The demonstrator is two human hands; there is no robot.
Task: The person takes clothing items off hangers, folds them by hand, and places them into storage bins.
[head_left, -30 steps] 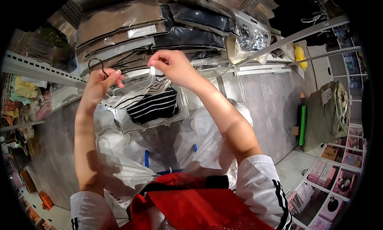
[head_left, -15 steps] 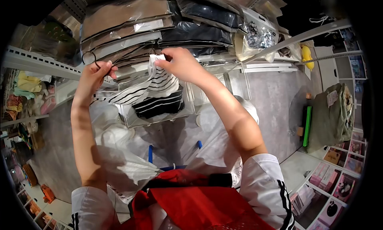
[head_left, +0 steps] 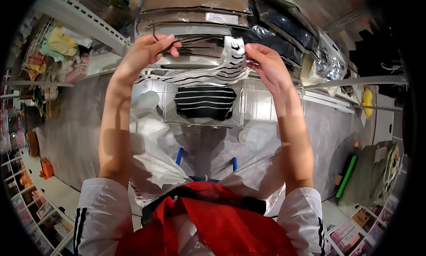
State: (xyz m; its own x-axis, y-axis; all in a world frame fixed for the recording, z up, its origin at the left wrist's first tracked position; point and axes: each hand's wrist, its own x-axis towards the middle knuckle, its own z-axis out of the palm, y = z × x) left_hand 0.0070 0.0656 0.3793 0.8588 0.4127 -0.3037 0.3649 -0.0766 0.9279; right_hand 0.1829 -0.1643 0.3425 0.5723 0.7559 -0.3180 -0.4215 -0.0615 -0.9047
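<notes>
My left hand [head_left: 151, 53] is closed around the neck of a dark clothes hanger [head_left: 199, 41], its hook rising above my fingers. A white garment with thin black stripes [head_left: 211, 75] hangs from the hanger's far end and sags back toward my left wrist. My right hand [head_left: 268, 66] pinches that garment's edge beside the hanger tip. Below, a folded black garment with white stripes [head_left: 206, 101] lies in a clear bin [head_left: 204, 124]. The garment's exact type is hard to make out.
Stacked plastic-wrapped packages, brown [head_left: 195, 1] and black [head_left: 270, 43], fill the shelf ahead. A white perforated shelf post [head_left: 84, 18] stands at left. Blue stool legs [head_left: 179, 156] show between my knees. A green-edged object [head_left: 346, 176] and a grey-green cloth [head_left: 372, 176] are at right.
My right hand has shifted outward from the garment's top to its outer edge. The view has turned, and the striped garment now hangs stretched farther along the hanger.
</notes>
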